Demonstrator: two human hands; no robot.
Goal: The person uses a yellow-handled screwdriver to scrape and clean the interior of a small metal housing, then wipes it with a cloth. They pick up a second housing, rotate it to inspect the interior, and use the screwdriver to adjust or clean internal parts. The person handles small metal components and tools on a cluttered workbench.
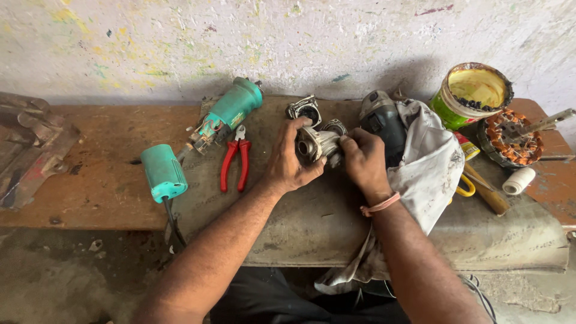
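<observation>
Both hands closed on grey gear housing (316, 146) mid-bench: left hand (290, 162) grip wraps its left side, right hand (362, 161) pinches right end. Red pliers (235, 164) just left.

pliers (235, 163): 1 (red-handled); teal tool parts (231, 108): 2; paint tin (471, 93): 1; rag (427, 162): 1; thread spool (518, 180): 1

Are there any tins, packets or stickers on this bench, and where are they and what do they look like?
Paint tin: back right by the wall, round, open, green side, yellow inside.
Small red and yellow packet: just below the tin, beside the grey cloth, mostly hidden.
Sticker on the teal tool body: back left of the left hand, pale patch, too small to make out.
No screens or signs.
</observation>
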